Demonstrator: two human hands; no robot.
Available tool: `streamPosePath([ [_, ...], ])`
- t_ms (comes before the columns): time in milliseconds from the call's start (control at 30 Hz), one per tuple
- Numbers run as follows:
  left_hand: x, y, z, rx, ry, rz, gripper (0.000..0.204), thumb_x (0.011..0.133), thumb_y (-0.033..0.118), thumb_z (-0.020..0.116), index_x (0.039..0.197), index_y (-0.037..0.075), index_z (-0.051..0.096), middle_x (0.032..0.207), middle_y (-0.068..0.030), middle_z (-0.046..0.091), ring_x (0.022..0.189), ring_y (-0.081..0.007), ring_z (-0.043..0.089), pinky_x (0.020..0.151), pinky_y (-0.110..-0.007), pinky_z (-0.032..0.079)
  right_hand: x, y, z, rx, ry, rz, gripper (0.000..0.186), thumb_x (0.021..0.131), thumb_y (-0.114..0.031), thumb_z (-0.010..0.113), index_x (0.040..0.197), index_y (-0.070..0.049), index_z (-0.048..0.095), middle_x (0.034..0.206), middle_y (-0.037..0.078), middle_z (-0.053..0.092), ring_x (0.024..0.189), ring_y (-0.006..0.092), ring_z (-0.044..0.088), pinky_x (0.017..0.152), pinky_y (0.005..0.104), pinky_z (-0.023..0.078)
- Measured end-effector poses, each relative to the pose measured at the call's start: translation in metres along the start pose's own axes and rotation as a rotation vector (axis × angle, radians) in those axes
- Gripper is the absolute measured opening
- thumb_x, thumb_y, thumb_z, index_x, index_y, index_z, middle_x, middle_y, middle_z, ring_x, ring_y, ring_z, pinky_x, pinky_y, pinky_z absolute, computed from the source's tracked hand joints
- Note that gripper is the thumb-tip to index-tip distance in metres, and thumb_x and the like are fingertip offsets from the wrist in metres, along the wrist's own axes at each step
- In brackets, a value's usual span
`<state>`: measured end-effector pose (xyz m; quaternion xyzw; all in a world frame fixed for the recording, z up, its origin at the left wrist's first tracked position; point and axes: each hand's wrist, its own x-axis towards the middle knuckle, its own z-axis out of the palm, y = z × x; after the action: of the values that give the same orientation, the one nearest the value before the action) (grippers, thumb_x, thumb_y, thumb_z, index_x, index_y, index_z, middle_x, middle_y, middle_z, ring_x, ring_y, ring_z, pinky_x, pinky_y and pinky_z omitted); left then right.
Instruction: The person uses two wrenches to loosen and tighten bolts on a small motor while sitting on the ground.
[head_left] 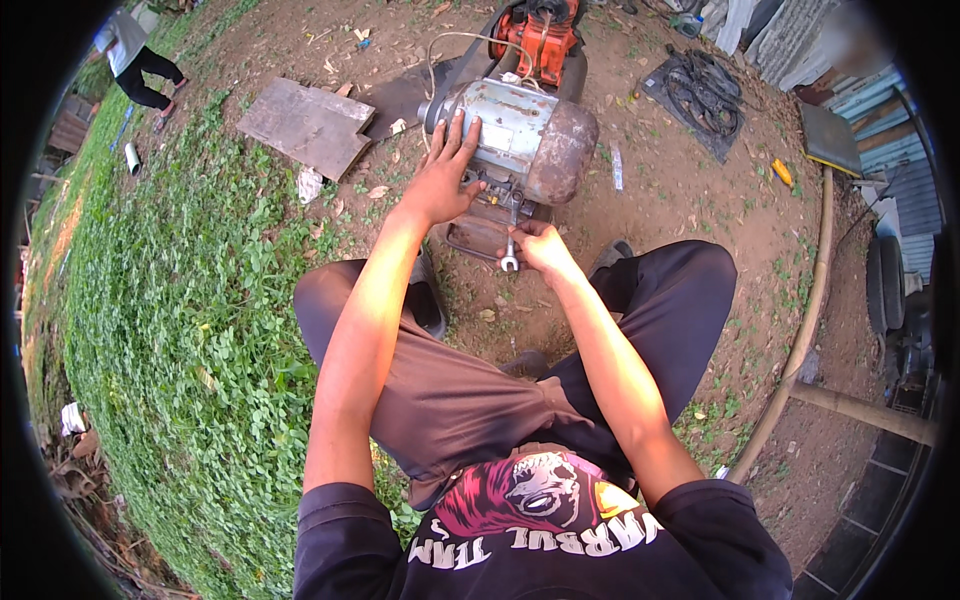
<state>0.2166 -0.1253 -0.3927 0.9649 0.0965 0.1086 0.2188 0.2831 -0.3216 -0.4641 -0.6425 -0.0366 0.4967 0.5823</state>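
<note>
Head view: the motor (pixel 520 125), grey with a rusty end, lies on bare dirt at upper centre of the frame; the left hand (pixel 442 175) rests flat on its near side, fingers spread, clasping nothing; the right hand (pixel 537 245), just below it, is closed around a spanner (pixel 510 250) set against the motor's base; a board (pixel 305 125) lies upper left.

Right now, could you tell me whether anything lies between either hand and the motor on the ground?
Nothing visible does. The left hand already rests flat on the grey motor, and the right hand holds a small wrench against the motor's base plate, with no object between.
</note>
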Motion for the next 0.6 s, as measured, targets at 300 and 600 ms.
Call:
streamPosePath([
  [300, 0.000, -0.002, 0.002, 0.035, -0.003, -0.023, 0.093, 0.079, 0.023, 0.068, 0.149, 0.023, 0.007, 0.155, -0.0133, 0.007, 0.141, -0.0382, 0.010, 0.109, -0.052, 0.027, 0.008, -0.006, -0.052, -0.517, 0.373, -0.267, 0.033, 0.082, -0.030, 0.068, 0.086, 0.003, 0.067, 0.071, 0.013, 0.066, 0.067, 0.0202, 0.064, 0.064, 0.0327, 0.049],
  [600, 0.000, 0.000, 0.000, 0.039, -0.010, -0.031, 0.094, 0.079, 0.023, 0.068, 0.149, 0.024, 0.007, 0.155, -0.0119, 0.006, 0.141, -0.0382, 0.011, 0.108, -0.053, 0.027, 0.012, 0.025, -0.004, -0.092, 0.146, -0.131, 0.023, 0.097, -0.018, 0.048, 0.102, 0.004, 0.047, 0.064, 0.007, 0.058, 0.051, 0.0145, 0.056, 0.044, 0.0287, 0.044],
])
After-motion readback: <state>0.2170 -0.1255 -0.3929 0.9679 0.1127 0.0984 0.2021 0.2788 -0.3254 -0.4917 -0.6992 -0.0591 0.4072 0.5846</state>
